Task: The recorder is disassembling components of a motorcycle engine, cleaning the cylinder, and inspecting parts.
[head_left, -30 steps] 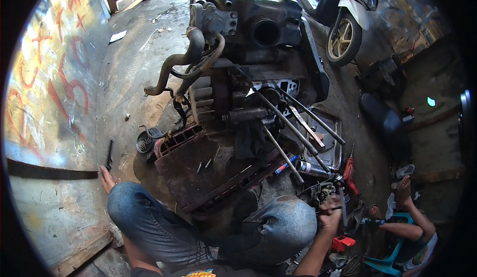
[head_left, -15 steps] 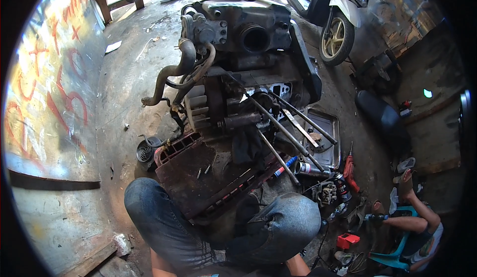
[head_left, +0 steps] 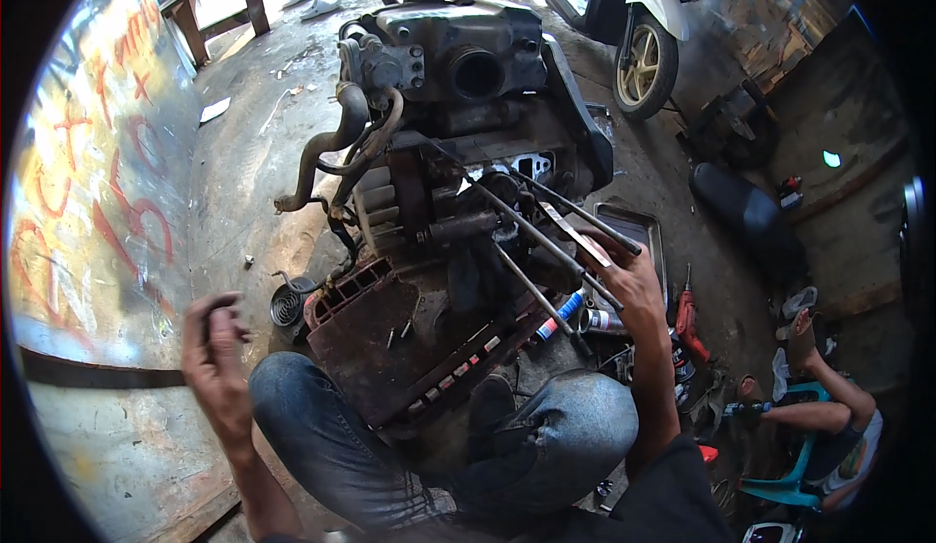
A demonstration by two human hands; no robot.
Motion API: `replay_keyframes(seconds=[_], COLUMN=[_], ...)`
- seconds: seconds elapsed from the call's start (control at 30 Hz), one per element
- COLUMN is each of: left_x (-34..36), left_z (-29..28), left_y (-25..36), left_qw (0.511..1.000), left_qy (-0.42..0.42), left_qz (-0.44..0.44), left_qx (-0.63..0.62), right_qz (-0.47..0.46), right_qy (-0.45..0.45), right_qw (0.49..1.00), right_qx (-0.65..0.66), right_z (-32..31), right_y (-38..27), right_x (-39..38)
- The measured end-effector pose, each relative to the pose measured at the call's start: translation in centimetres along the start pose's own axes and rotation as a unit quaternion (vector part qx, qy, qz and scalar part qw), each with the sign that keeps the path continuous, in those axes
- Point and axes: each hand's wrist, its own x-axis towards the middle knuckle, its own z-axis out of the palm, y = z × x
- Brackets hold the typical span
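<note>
The right hand (head_left: 632,285) reaches in at the near right of the engine (head_left: 448,134), its fingers bent around the outer end of a flat metal strip (head_left: 565,231), close to the upper rod (head_left: 585,214) and the middle rod (head_left: 548,241) that jut out from the engine; whether it grips the strip or only touches it, I cannot tell. The left hand (head_left: 219,368) is raised well to the near left of the engine, fingers half-curled with a gap to the thumb, nothing visible in it. The lower rod (head_left: 531,290) slants out from the engine's near side too. How the rods are seated does not show, so a sideways knock from the right wrist could, I judge, make one swing or slip and pinch the fingers against the strip. On the dark red panel (head_left: 390,372) just nearer than the engine, two small metal pieces (head_left: 399,333) lie loose; a bumped panel might send them rolling off. Right of the engine, a metal tray (head_left: 659,251) sits behind the hand, and nearer than that tray a spray can (head_left: 600,323) could be toppled by a dropping forearm, with a red drill (head_left: 688,319) farther right.
</note>
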Motion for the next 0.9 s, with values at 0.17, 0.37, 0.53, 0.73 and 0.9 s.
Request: replay_keyframes(seconds=[0.17, 0.37, 0.53, 0.73, 0.9], left_x=[2.9, 4.8, 4.1, 4.0, 3.9], left_z=[7.8, 11.6, 12.0, 12.9, 13.2], left_y=[6.1, 6.0, 5.1, 4.0, 3.6], left_qw=[0.946, 0.93, 0.944, 0.948, 0.95], left_qy=[-0.267, -0.291, -0.292, -0.272, -0.27], left_qz=[0.122, 0.157, 0.127, 0.153, 0.125], left_qx=[0.137, 0.16, 0.09, 0.07, 0.09], right_qz=[-0.009, 0.004, 0.023, 0.047, 0.042], right_qy=[-0.063, -0.101, -0.063, -0.035, -0.058], right_qw=[0.997, 0.992, 0.995, 0.994, 0.997], right_qx=[0.037, 0.079, 0.074, 0.096, 0.037], right_z=[1.9, 3.9, 4.3, 4.7, 4.5], right_y=[-0.4, -2.9, -3.2, -4.2, -4.2], right_x=[3.1, 3.5, 3.9, 3.6, 3.8])
